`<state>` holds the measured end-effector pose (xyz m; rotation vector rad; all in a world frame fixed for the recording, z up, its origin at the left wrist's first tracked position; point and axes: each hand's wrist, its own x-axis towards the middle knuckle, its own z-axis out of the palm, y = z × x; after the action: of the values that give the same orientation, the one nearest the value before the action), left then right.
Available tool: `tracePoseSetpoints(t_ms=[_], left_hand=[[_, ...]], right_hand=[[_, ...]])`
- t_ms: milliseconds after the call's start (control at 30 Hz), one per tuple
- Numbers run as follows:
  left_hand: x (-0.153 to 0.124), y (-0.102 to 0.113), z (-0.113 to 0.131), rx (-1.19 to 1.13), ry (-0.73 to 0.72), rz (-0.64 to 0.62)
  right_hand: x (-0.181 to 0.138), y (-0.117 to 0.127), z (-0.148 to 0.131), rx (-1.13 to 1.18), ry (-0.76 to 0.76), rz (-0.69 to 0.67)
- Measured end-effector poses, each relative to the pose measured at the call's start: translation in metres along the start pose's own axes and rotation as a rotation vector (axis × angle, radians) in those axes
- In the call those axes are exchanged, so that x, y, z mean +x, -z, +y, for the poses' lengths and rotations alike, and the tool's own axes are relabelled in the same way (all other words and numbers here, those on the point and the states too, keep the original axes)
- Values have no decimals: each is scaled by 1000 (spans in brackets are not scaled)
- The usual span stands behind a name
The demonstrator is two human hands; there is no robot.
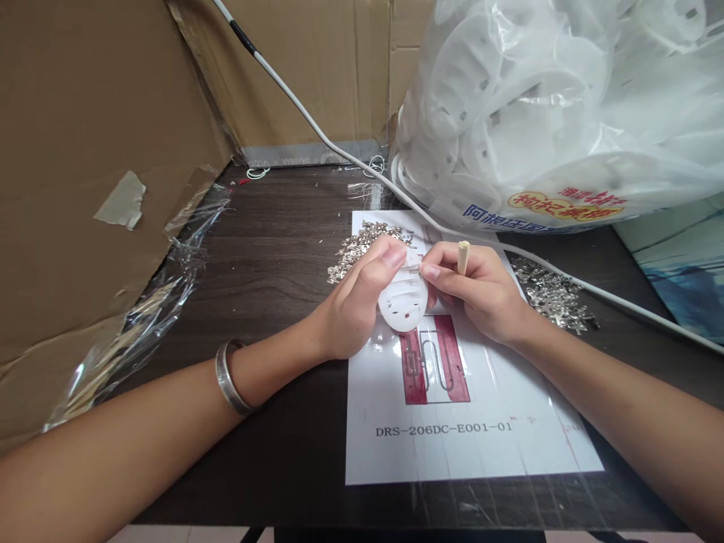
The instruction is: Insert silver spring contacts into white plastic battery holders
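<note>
My left hand (pixel 354 302) is closed around a white round plastic disc (pixel 403 303) with slots, held upright above the printed sheet (pixel 469 437). My right hand (pixel 480 290) is closed too, with a short wooden stick (pixel 463 257) poking up from its fist. Its thumb and forefinger pinch a small metal piece at the disc's upper edge. A heap of small metal clips (pixel 362 245) lies just behind my left hand. A second heap of metal clips (pixel 551 290) lies to the right of my right hand.
A big plastic bag of white discs (pixel 559 113) fills the back right. A white cable (pixel 317 128) runs diagonally across the dark table (pixel 271 249). Cardboard walls (pixel 84 151) stand at the left and back, with crumpled clear film (pixel 147 302) along the left.
</note>
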<state>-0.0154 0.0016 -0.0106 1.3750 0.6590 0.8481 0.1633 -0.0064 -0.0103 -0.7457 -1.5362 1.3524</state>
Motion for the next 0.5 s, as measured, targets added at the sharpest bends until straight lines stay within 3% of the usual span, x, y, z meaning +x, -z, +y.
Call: tracePoseSetpoints(t_ms=[200, 500], left_hand=[[2, -1, 3, -50, 9, -104], [0, -1, 8, -87, 49, -142]], right_hand=[[-2, 1, 3, 71, -24, -25], [-4, 4, 1, 50, -44, -61]])
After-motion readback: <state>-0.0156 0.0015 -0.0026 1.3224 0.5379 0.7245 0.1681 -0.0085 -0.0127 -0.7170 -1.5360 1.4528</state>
